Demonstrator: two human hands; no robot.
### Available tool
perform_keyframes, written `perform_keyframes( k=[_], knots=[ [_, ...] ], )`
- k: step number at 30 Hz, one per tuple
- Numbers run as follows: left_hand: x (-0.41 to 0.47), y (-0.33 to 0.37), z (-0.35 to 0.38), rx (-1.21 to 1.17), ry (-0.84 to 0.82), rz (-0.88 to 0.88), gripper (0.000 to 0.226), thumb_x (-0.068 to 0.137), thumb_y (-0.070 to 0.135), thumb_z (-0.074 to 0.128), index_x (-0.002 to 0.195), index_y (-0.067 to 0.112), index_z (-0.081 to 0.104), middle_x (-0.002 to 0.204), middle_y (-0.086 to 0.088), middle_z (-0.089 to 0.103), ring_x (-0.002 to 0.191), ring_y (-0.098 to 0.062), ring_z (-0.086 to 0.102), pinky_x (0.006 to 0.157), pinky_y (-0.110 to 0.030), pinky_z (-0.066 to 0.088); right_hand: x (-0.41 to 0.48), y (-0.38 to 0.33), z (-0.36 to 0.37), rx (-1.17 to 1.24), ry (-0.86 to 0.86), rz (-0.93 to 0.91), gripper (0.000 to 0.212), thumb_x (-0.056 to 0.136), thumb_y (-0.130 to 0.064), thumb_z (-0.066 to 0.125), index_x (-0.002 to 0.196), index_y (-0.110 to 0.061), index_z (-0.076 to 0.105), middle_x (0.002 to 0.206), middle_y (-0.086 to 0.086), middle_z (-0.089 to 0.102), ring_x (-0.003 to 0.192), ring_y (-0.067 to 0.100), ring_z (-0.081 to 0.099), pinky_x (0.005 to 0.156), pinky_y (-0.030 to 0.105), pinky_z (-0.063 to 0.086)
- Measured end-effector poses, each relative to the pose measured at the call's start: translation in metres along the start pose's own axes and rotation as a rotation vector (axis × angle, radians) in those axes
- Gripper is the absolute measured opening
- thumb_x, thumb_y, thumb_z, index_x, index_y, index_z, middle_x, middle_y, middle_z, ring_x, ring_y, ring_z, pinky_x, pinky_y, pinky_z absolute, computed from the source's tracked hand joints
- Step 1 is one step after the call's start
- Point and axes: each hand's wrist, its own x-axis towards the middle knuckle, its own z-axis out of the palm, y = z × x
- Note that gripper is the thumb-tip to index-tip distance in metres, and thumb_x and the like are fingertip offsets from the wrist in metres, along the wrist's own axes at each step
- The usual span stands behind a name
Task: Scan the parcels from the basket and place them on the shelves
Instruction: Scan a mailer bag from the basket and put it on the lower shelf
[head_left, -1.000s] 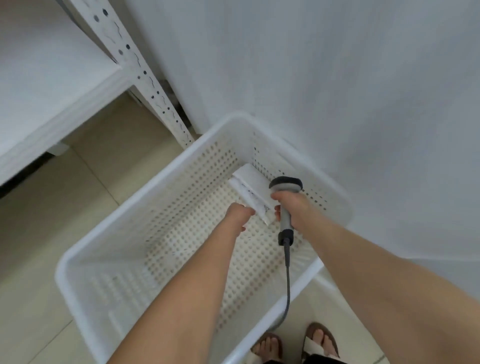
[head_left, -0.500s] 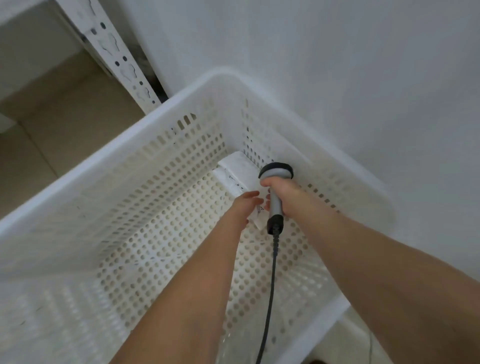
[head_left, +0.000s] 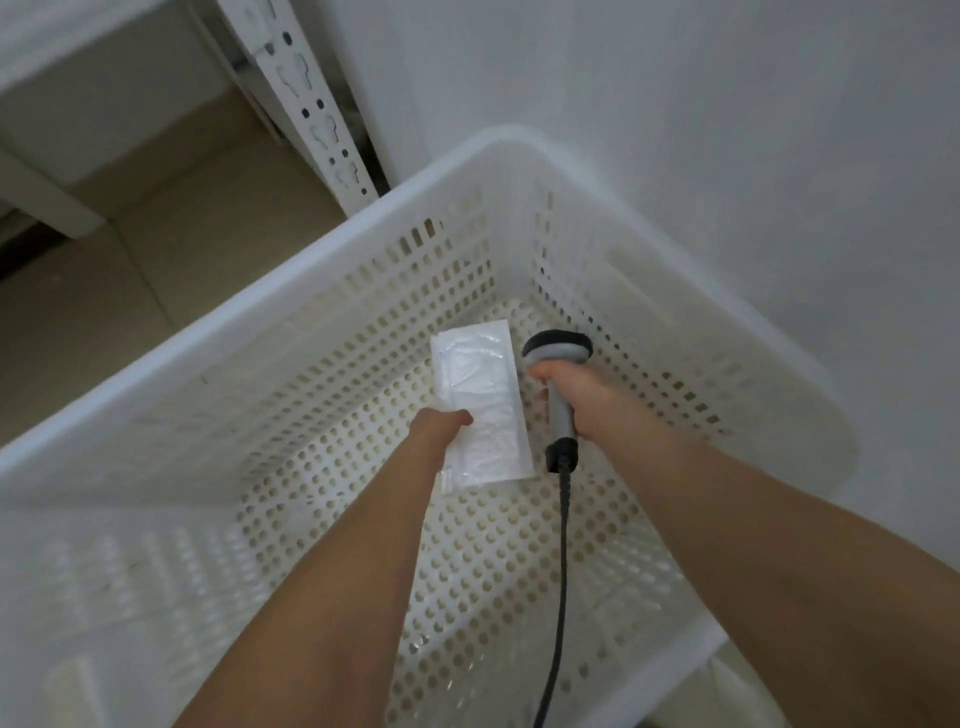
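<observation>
Here, inside the white basket (head_left: 311, 270), toward its far corner, the left hand (head_left: 439, 428) grips the near left edge of a flat white parcel (head_left: 480, 405). Just beside it, the right hand (head_left: 576, 395) is curled round the grey handle of the scanner (head_left: 557, 348). Its black cable (head_left: 561, 597) trails toward the basket's near edge.

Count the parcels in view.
1. The white parcel is in the left hand, inside the basket, beside the scanner in the right hand. Others may lie hidden.
</observation>
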Motion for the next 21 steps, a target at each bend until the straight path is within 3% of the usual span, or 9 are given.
perform_keyframes(
  k=[2, 5, 8, 10, 12, 16, 18, 21],
  knots=[
    [0.003, -0.010, -0.019, 0.051, 0.055, 0.000, 0.057, 0.087, 0.014, 0.065, 0.135, -0.003, 0.041, 0.133, -0.019, 0.047, 0.121, -0.033, 0.049, 0.092, -0.038, 0.044, -0.008, 0.002, 0.014, 0.040, -0.033, -0.005, 0.053, 0.083, -0.023, 0.071, 0.129, -0.005, 0.052, 0.107, 0.012, 0.062, 0.086, 0.026, 0.060, 0.084, 0.044, 0.054],
    [0.007, -0.015, -0.029, 0.177, 0.105, -0.003, 0.065, 0.084, 0.020, 0.067, 0.138, 0.000, 0.037, 0.141, -0.018, 0.038, 0.130, -0.033, 0.037, 0.102, -0.040, 0.041, -0.006, 0.009, 0.034, 0.068, -0.093, 0.023, 0.052, 0.082, -0.021, 0.072, 0.129, -0.007, 0.054, 0.111, 0.013, 0.063, 0.085, 0.028, 0.063, 0.059, 0.037, 0.054],
    [0.010, -0.014, -0.024, 0.293, 0.146, -0.025, 0.081, 0.080, 0.032, 0.072, 0.143, 0.004, 0.031, 0.143, -0.016, 0.033, 0.131, -0.031, 0.035, 0.103, -0.043, 0.042, 0.000, 0.015, 0.046, 0.065, -0.149, 0.036, 0.049, 0.082, -0.022, 0.072, 0.125, -0.006, 0.056, 0.115, 0.016, 0.064, 0.098, 0.033, 0.064, 0.076, 0.044, 0.057],
    [0.017, -0.014, -0.019, 0.287, 0.133, -0.012, 0.086, 0.077, 0.035, 0.075, 0.143, 0.002, 0.031, 0.140, -0.015, 0.041, 0.128, -0.031, 0.040, 0.102, -0.043, 0.043, 0.006, 0.017, 0.048, 0.051, -0.150, 0.034, 0.041, 0.084, -0.023, 0.070, 0.116, -0.003, 0.056, 0.104, 0.013, 0.063, 0.092, 0.030, 0.062, 0.085, 0.045, 0.054],
    [0.020, -0.017, -0.015, 0.235, 0.136, -0.011, 0.084, 0.075, 0.031, 0.077, 0.141, 0.001, 0.034, 0.136, -0.015, 0.045, 0.126, -0.031, 0.043, 0.101, -0.043, 0.044, 0.011, 0.019, 0.049, 0.041, -0.171, 0.039, 0.032, 0.086, -0.023, 0.069, 0.107, -0.006, 0.052, 0.092, 0.009, 0.057, 0.079, 0.025, 0.057, 0.074, 0.041, 0.051],
    [0.022, -0.021, -0.008, 0.244, 0.285, -0.030, 0.075, 0.080, 0.026, 0.073, 0.137, 0.004, 0.032, 0.139, -0.016, 0.034, 0.127, -0.029, 0.037, 0.097, -0.039, 0.042, 0.020, 0.026, 0.053, 0.037, -0.184, 0.073, 0.036, 0.084, -0.027, 0.070, 0.113, -0.012, 0.052, 0.096, 0.007, 0.058, 0.075, 0.023, 0.057, 0.056, 0.034, 0.045],
    [0.024, -0.020, -0.007, 0.245, 0.340, 0.057, 0.067, 0.081, 0.027, 0.072, 0.132, 0.005, 0.036, 0.137, -0.016, 0.036, 0.123, -0.029, 0.043, 0.092, -0.040, 0.044, 0.022, 0.029, 0.053, 0.037, -0.199, 0.091, 0.025, 0.087, -0.027, 0.067, 0.100, -0.012, 0.052, 0.087, 0.006, 0.057, 0.071, 0.022, 0.056, 0.056, 0.033, 0.044],
    [0.030, -0.019, -0.003, 0.226, 0.195, 0.190, 0.037, 0.080, 0.029, 0.073, 0.106, 0.011, 0.054, 0.113, -0.009, 0.056, 0.101, -0.025, 0.057, 0.083, -0.034, 0.047, 0.027, 0.032, 0.053, 0.046, -0.221, 0.101, 0.028, 0.086, -0.031, 0.067, 0.101, -0.013, 0.054, 0.087, 0.006, 0.058, 0.075, 0.023, 0.060, 0.066, 0.035, 0.050]
  ],
)
